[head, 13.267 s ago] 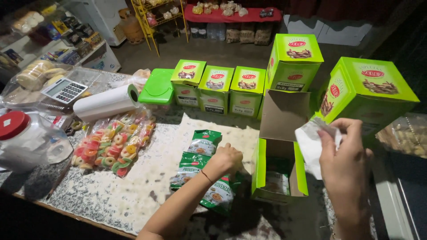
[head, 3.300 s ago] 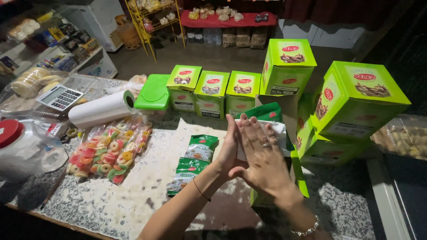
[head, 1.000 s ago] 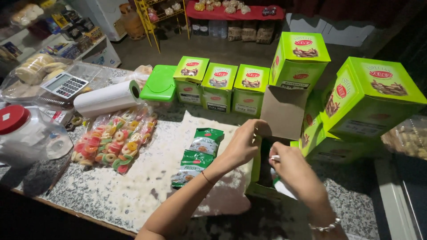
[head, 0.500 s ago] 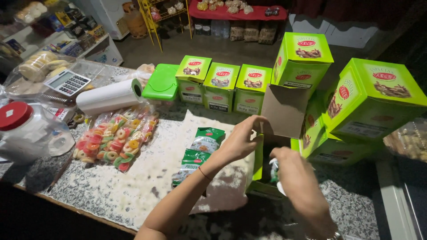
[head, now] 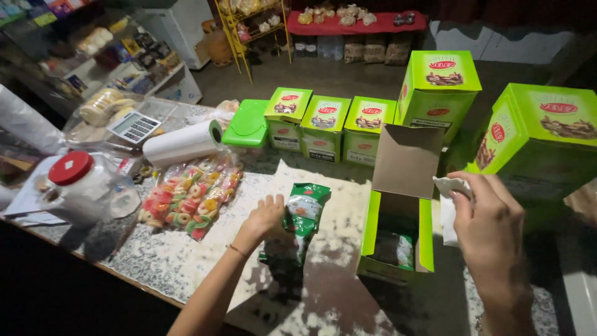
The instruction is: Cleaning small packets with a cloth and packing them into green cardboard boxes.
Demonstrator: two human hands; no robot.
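Observation:
My left hand [head: 264, 219] rests on a stack of green snack packets [head: 300, 219] lying on the speckled counter [head: 186, 264]. Right of the packets stands an open green carton [head: 395, 214], its cardboard flap up, with a packet visible inside. My right hand [head: 488, 225] is raised just right of the carton and pinches a crumpled white paper [head: 449, 207] between its fingers.
Three small green boxes [head: 326, 127] and two larger ones [head: 438, 90] line the counter's far side; another large box [head: 541, 137] stands at right. A white roll [head: 183, 143], bags of ring candy [head: 193, 199], a red-lidded jar [head: 78, 186] and a calculator [head: 134, 126] lie left.
My right hand came out of the open carton and rose to its right with the white paper. My left hand left the carton's edge and dropped onto the green packets.

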